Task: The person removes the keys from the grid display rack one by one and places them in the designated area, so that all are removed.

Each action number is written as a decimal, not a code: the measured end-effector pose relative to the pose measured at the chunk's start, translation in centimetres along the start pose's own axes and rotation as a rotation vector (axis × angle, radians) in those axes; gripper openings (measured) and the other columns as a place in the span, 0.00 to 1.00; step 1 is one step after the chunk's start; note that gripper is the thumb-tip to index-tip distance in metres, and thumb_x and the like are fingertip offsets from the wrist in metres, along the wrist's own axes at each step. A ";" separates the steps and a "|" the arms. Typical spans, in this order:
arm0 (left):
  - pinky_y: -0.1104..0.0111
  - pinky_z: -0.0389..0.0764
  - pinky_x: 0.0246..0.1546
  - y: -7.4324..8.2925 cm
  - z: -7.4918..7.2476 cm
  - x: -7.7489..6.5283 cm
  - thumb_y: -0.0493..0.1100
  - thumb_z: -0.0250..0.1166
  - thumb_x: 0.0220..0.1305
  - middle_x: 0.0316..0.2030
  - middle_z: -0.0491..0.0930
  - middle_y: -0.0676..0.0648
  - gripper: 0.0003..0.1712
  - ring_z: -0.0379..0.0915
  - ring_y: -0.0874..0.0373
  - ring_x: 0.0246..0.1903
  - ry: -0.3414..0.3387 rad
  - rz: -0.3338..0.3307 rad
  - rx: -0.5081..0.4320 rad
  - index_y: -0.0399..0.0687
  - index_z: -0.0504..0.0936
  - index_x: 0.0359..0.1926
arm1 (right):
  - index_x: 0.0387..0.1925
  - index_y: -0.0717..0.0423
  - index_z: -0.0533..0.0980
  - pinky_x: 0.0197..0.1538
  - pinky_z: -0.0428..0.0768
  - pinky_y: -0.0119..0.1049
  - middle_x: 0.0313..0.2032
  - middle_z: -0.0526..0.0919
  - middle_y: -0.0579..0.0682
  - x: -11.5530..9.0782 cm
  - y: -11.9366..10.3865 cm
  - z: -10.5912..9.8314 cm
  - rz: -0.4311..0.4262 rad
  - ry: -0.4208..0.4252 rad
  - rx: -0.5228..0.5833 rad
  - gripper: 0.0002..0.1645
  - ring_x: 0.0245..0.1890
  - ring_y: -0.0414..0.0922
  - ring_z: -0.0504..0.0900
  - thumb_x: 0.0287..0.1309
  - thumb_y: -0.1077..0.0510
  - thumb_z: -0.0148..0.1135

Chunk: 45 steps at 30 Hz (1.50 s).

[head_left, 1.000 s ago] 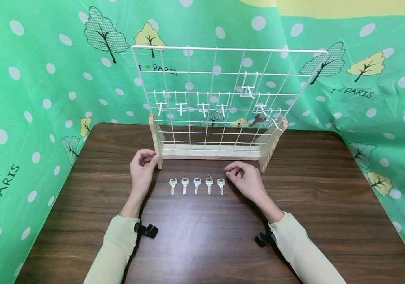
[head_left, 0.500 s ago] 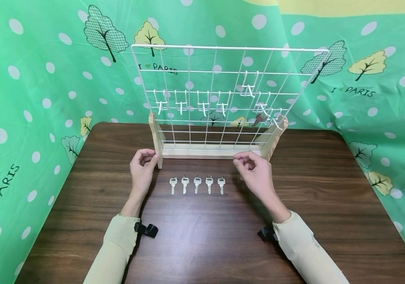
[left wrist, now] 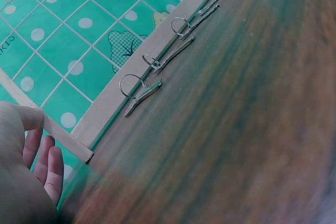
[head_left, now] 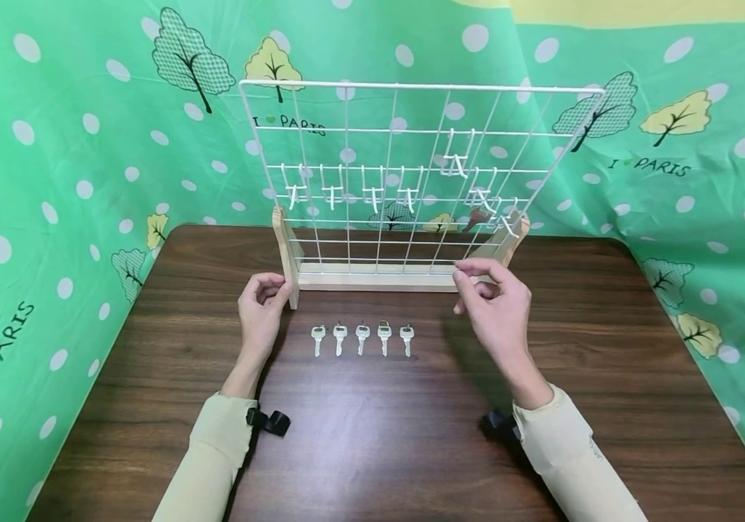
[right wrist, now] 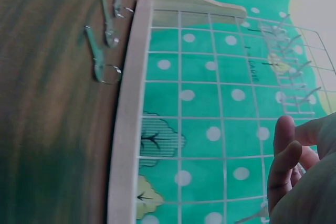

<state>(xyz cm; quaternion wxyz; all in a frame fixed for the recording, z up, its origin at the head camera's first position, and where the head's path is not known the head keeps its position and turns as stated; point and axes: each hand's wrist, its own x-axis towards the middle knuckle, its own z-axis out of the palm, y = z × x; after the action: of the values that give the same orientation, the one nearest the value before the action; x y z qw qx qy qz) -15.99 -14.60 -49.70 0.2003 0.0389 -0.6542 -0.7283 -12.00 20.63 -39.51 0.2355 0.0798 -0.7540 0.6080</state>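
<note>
My left hand (head_left: 260,312) grips the left wooden upright (head_left: 286,254) of the white wire grid rack (head_left: 421,88) with its thumb and index finger. In the left wrist view the left hand (left wrist: 26,156) overlaps that upright, its other fingers hanging beside it. My right hand (head_left: 499,301) is raised before the rack's right end, thumb and index tips close together. No object shows between them, nor at the right hand (right wrist: 304,166) in the right wrist view. Several silver keys (head_left: 362,341), with rings, lie in a row on the table.
Several white hooks (head_left: 375,196) hang on the grid, one (head_left: 455,164) higher than the others. A brownish key (head_left: 478,219) hangs at a right-hand hook. A wooden bar (head_left: 379,279) joins the uprights. Green patterned cloth (head_left: 72,167) stands behind the dark wood table (head_left: 170,326).
My right hand has risen from beside the right end of the key row, moving up and rightward to the rack's right end. The left hand and the keys on the table stay put.
</note>
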 end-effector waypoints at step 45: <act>0.78 0.81 0.43 0.1 0.0 0.0 0.24 0.72 0.69 0.39 0.84 0.53 0.11 0.80 0.64 0.39 0.008 -0.010 -0.011 0.22 0.81 0.48 | 0.62 0.65 0.83 0.17 0.75 0.28 0.20 0.85 0.43 5.1 -3.1 1.2 0.088 0.120 0.075 0.16 0.09 0.37 0.73 0.80 0.64 0.62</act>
<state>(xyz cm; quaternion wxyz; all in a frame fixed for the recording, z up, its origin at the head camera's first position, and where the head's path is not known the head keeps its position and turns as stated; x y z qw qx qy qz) -15.99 -14.63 -49.61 0.1994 0.0441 -0.6493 -0.7326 -15.50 19.51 -34.70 0.2504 0.0187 -0.7180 0.6491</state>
